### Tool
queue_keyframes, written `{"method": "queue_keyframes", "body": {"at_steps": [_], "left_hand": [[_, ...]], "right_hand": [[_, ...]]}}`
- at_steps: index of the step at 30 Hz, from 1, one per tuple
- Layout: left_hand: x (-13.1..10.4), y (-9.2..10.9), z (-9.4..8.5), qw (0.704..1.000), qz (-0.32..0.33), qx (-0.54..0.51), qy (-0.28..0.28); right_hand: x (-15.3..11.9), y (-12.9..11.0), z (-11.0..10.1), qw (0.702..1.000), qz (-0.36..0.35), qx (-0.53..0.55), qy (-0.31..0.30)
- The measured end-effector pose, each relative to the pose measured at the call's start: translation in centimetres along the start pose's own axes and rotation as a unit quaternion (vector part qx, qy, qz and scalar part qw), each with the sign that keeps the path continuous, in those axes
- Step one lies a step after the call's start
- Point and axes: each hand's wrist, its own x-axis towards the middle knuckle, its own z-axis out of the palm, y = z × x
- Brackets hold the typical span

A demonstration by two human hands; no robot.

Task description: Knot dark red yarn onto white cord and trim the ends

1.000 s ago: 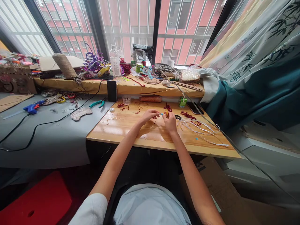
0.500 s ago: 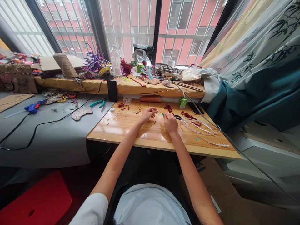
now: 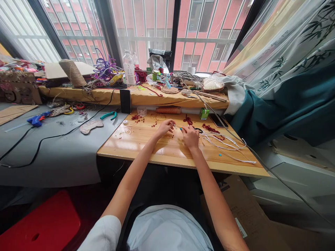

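My left hand (image 3: 165, 128) is above the wooden board, fingers curled in a pinch around something small and pale that I cannot make out. Close on its right, my right hand (image 3: 190, 136) grips a thin tool with a teal end (image 3: 181, 129), its slender tip pointing at the left fingertips. Most of that tool is hidden by the fingers. Black-handled scissors (image 3: 199, 130) lie partly behind the right hand. White cords (image 3: 225, 141) spread over the board to its right, and dark red cord (image 3: 187, 120) lies beyond both hands.
On the wooden board (image 3: 136, 148) are red scraps (image 3: 136, 117), a clear round container (image 3: 142, 111), a small green box (image 3: 204, 114) and a phone (image 3: 218, 120). Teal pliers (image 3: 108, 115) and a glue gun (image 3: 36, 120) rest on the grey table at left. A cable (image 3: 258, 158) crosses the right side.
My right hand has shifted slightly left, bringing the teal end nearer to my left hand. The left hand has barely moved.
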Motion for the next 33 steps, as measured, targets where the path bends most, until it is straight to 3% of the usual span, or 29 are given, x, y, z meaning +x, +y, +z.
{"method": "queue_keyframes", "body": {"at_steps": [18, 33], "left_hand": [[0.03, -0.08, 0.04, 0.991, 0.084, 0.102, 0.009], [-0.24, -0.22, 0.28, 0.988, 0.079, 0.128, -0.008]], "right_hand": [[0.13, 0.14, -0.01, 0.999, -0.009, -0.014, 0.031], [-0.15, 0.03, -0.14, 0.998, -0.059, -0.031, 0.021]]}}
